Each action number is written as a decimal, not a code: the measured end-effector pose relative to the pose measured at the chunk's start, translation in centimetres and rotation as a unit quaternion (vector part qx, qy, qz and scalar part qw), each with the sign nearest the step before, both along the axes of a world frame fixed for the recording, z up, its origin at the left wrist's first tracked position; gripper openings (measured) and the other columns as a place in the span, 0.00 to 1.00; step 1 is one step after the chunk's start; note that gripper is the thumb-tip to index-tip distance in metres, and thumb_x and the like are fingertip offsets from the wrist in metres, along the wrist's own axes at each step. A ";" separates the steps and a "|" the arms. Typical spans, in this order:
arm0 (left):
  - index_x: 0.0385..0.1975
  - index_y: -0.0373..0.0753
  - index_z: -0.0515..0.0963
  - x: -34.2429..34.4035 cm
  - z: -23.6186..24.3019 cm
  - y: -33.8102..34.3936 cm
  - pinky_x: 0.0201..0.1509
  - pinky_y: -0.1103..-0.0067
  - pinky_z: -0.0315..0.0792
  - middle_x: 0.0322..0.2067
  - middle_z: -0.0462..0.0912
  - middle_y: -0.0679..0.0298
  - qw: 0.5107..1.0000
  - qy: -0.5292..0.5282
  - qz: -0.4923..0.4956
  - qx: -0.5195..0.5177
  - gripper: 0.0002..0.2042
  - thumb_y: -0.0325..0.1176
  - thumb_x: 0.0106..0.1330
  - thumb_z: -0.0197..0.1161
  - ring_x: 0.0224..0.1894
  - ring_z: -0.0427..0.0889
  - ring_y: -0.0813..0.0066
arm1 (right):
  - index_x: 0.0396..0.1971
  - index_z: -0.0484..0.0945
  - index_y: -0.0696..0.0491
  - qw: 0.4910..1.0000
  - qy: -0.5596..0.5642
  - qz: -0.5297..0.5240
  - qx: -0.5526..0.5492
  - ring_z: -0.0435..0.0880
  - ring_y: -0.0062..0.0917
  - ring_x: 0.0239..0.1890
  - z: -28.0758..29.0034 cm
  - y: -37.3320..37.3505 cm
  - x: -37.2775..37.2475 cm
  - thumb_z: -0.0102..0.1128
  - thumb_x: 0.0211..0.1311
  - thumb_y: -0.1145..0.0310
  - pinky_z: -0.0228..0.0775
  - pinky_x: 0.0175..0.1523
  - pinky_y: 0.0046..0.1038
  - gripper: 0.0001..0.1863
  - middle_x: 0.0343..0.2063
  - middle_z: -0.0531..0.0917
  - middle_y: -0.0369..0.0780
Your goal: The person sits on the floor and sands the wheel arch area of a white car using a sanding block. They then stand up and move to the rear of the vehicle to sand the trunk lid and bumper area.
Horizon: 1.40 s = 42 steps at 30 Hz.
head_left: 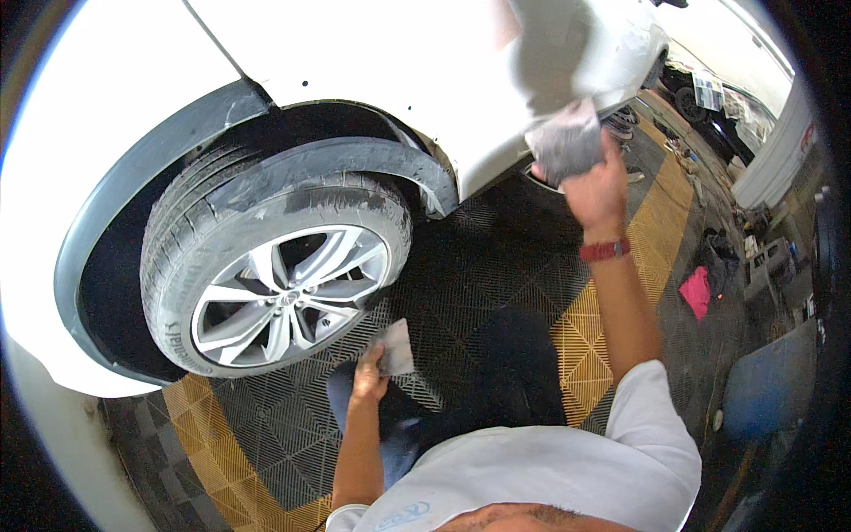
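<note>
At upper right, the right hand (596, 195) grips a grey pad (567, 146) — likely rubbing the car (408, 53), needing flat pressure next; the left hand (369, 379) holds a pale sheet (399, 348).

Dark lettering (175, 338) runs along the tyre's lower-left sidewall (166, 306). Blue print (403, 517) stands on the white shirt (550, 465); a red mark (807, 137) on the pale panel (769, 168) is too small to read.

Ribbed dark floor tiles (284, 421) are spreading underfoot, yellow bands (581, 377) running through. Off right, pink cloth (695, 293) is lying near grey crate (769, 266); white pillar-like shape (773, 168) is standing beyond.
</note>
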<state>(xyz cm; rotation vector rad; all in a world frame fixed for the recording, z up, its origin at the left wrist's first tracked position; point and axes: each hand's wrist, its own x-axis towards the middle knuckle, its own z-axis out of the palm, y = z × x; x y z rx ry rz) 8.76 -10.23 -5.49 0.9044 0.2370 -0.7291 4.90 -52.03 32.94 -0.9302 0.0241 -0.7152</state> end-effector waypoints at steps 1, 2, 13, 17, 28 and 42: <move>0.67 0.36 0.70 0.2 -1.6 -1.0 0.68 0.67 0.68 0.59 0.79 0.60 0.999 -0.020 -0.034 -0.015 0.26 0.40 0.73 0.60 0.61 0.77 0.63 | 0.71 0.63 0.51 0.999 -0.029 0.033 -0.019 0.70 0.48 0.69 1.7 -1.0 0.4 0.52 0.74 0.48 0.67 0.62 0.67 0.33 0.68 0.70 0.47; 0.67 0.37 0.70 -0.5 2.4 -3.0 0.66 0.66 0.70 0.58 0.80 0.60 0.996 -0.007 -0.048 0.072 0.26 0.41 0.73 0.60 0.60 0.78 0.64 | 0.71 0.63 0.51 0.998 -0.047 0.010 -0.027 0.69 0.48 0.70 2.4 -1.1 0.4 0.53 0.73 0.49 0.66 0.63 0.67 0.33 0.68 0.69 0.47; 0.65 0.40 0.72 1.0 -1.3 -5.7 0.64 0.65 0.68 0.56 0.81 0.64 0.978 0.081 -0.057 0.183 0.22 0.41 0.75 0.59 0.58 0.78 0.67 | 0.68 0.69 0.52 0.971 -0.185 -0.112 -0.098 0.76 0.33 0.63 5.9 -4.2 5.8 0.57 0.71 0.56 0.70 0.63 0.45 0.29 0.62 0.78 0.39; 0.62 0.40 0.74 0.5 0.4 -7.8 0.61 0.58 0.72 0.56 0.81 0.61 0.975 0.073 0.049 0.203 0.20 0.40 0.73 0.60 0.57 0.79 0.62 | 0.65 0.74 0.54 0.821 -0.238 -0.229 -0.467 0.76 0.34 0.64 10.1 -10.0 9.8 0.54 0.71 0.61 0.68 0.67 0.37 0.25 0.60 0.79 0.42; 0.60 0.29 0.73 -8.4 14.3 -17.9 0.54 0.67 0.83 0.52 0.83 0.53 0.916 -0.033 0.389 0.091 0.17 0.31 0.76 0.53 0.51 0.86 0.59 | 0.57 0.80 0.41 0.373 -0.393 -0.336 -0.771 0.69 0.31 0.69 18.5 -5.1 17.0 0.52 0.60 0.56 0.45 0.69 0.54 0.24 0.59 0.78 0.35; 0.62 0.32 0.71 -13.8 15.0 -18.1 0.55 0.70 0.80 0.51 0.82 0.59 0.891 -0.026 0.438 0.113 0.19 0.35 0.76 0.59 0.51 0.84 0.66 | 0.54 0.80 0.43 0.427 -0.352 -0.324 -0.767 0.70 0.31 0.67 18.1 -3.6 16.8 0.54 0.63 0.60 0.48 0.66 0.60 0.19 0.55 0.80 0.34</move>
